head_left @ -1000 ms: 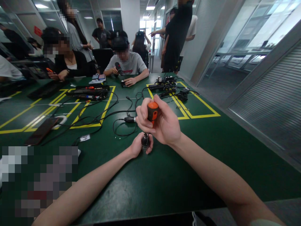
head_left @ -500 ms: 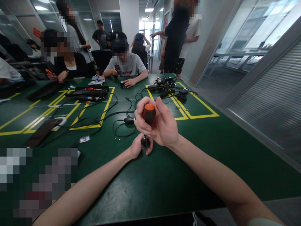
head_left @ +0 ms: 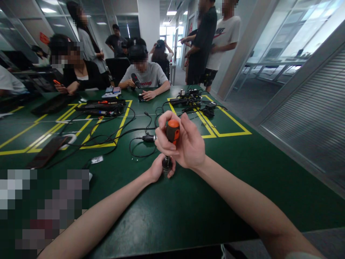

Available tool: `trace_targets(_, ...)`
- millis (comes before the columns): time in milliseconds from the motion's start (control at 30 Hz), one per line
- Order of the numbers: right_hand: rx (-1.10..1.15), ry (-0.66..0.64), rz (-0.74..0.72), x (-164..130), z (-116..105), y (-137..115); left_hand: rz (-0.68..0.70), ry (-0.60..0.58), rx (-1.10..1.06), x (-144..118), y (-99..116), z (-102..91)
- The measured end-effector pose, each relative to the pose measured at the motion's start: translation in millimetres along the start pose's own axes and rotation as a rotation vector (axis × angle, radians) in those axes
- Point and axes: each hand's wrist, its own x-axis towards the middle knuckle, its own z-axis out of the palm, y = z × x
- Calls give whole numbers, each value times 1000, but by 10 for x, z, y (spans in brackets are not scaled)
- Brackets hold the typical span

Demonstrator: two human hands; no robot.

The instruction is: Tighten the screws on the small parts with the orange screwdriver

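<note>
Green matting with yellow taped boxes covers the table (head_left: 242, 172), and black cables (head_left: 115, 135) trail across it. At its middle the right hand (head_left: 183, 142) clasps an upright orange-handled screwdriver (head_left: 172, 131), whose handle has turned slightly since half a second ago. Directly beneath, the left hand (head_left: 157, 169) pinches a small dark cylindrical part (head_left: 166, 163) standing on the mat under the screwdriver's tip.

Red letters on the seated person's grey shirt (head_left: 147, 80) read roughly "assup", partly hidden. A red Nike logo marks the standing person's white shirt (head_left: 221, 33).
</note>
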Motion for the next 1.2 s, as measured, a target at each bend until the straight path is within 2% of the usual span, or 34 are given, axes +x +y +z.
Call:
trace_targets(167,-17,3,-16,6,-11,-1,9,7,-8,-4,7,15)
trace_targets(367,-24,27,46,17,17,-16,-7,12,-5,-1,14,12)
trace_targets(633,-56,49,-38,-11,21,-39,-27,16,8,4,42,35)
trace_targets(1200,-44,86,-66,-1,36,-23,-12,-15,26,16,26,13)
